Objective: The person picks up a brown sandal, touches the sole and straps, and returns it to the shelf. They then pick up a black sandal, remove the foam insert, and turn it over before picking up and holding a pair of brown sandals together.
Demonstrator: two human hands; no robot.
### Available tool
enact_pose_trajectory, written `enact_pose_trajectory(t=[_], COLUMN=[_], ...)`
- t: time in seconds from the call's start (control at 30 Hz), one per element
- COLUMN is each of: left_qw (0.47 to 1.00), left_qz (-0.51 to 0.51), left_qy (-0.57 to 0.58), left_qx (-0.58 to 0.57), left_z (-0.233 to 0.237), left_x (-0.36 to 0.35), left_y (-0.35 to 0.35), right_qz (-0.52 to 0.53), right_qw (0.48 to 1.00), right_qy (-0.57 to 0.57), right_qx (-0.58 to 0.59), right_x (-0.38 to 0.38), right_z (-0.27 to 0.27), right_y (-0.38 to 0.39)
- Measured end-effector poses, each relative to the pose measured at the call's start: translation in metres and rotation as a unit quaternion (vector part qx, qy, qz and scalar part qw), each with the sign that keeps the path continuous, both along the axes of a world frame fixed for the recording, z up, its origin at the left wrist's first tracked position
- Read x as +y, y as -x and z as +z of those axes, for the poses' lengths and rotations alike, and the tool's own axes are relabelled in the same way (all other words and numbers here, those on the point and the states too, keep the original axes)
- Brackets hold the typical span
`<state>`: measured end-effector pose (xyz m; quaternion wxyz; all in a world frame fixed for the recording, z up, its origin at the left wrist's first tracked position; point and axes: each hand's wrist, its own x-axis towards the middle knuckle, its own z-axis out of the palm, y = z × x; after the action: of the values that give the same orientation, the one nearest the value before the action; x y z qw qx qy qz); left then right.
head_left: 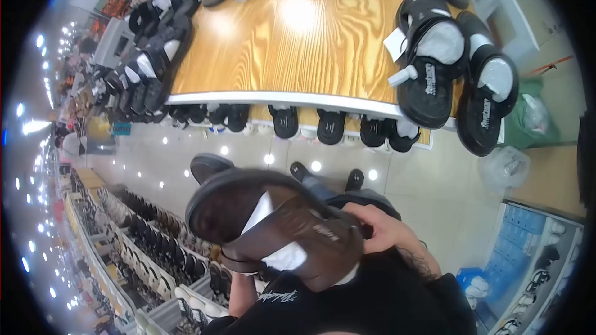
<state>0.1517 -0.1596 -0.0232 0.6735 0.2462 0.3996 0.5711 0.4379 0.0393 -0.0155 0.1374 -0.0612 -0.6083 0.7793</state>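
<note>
A dark brown sandal (298, 229) with a broad strap and white paper stuffing is held up in front of my chest. My right hand (382, 226) grips its right end, fingers curled around the edge. Part of another dark sole (210, 166) shows behind its upper left; how the two connect is hidden. My left forearm (242, 294) comes up below the brown sandal, whose body covers the left hand and its fingers.
Ahead stands a wood-grain display table (267, 56) with a white edge and sandals along its sides. Black sandals (428, 87) overhang its right front corner. Below the tabletop are more sandals (331, 125). Shoe racks (149, 242) line the left; a shelf (528, 242) stands right.
</note>
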Motion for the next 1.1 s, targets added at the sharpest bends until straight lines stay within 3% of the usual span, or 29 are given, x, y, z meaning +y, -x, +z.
enact_pose_trajectory(t=[0.03,0.1,0.13,0.17,0.2,0.3,0.37,0.43,0.47,0.5,0.6,0.77,0.83,0.93,1.07,1.1], left_qw=[0.999,0.994,0.989,0.996,0.987,0.985,0.948,0.94,0.951,0.953,0.928,0.889,0.877,0.886,0.877,0.905], left_qz=[-0.017,-0.04,-0.043,-0.091,-0.068,-0.012,-0.088,-0.089,-0.028,-0.032,-0.021,-0.019,-0.064,-0.012,-0.005,-0.007], left_qy=[0.02,0.057,0.079,-0.016,0.147,0.172,0.215,0.147,0.107,0.1,0.065,0.059,0.053,-0.048,-0.05,-0.037], left_qx=[0.028,0.086,0.12,-0.02,0.004,0.026,0.218,0.294,0.288,0.285,0.366,0.454,0.474,0.46,0.477,0.423], left_z=[0.001,-0.005,-0.002,-0.031,-0.022,-0.03,-0.067,-0.087,-0.094,-0.1,-0.085,-0.03,-0.025,-0.027,-0.018,-0.013], left_x=[-0.014,-0.021,-0.037,-0.042,-0.047,-0.026,-0.029,-0.027,-0.02,-0.014,0.013,0.047,0.058,0.068,0.083,0.088], left_y=[0.003,0.007,0.004,0.009,0.009,-0.005,0.0,-0.002,-0.009,-0.011,-0.018,-0.024,-0.023,-0.022,-0.02,-0.019], right_qz=[0.006,0.056,0.027,0.028,0.003,-0.052,-0.072,-0.093,-0.097,-0.113,-0.131,-0.157,-0.16,-0.166,-0.151,-0.162], right_qw=[1.0,0.975,0.963,0.954,0.959,0.974,0.979,0.973,0.978,0.974,0.973,0.975,0.978,0.982,0.985,0.981], right_qy=[0.01,0.213,0.255,0.289,0.275,0.219,0.193,0.194,0.127,0.092,0.077,0.155,0.128,0.088,0.087,0.107], right_qx=[-0.006,-0.029,-0.084,-0.072,-0.064,-0.019,-0.014,-0.088,-0.135,-0.175,-0.173,-0.039,-0.04,-0.034,-0.002,0.01], right_x=[-0.004,-0.013,-0.014,-0.009,-0.007,-0.002,-0.007,-0.014,-0.018,-0.025,-0.018,-0.009,-0.007,0.0,0.007,0.006], right_z=[-0.009,-0.028,-0.023,-0.035,-0.038,-0.054,-0.055,-0.055,-0.07,-0.084,-0.074,-0.062,-0.058,-0.044,-0.042,-0.042], right_y=[0.0,0.002,-0.002,-0.008,-0.008,-0.002,0.007,0.01,0.006,0.002,0.004,0.01,0.01,0.008,0.006,0.006])
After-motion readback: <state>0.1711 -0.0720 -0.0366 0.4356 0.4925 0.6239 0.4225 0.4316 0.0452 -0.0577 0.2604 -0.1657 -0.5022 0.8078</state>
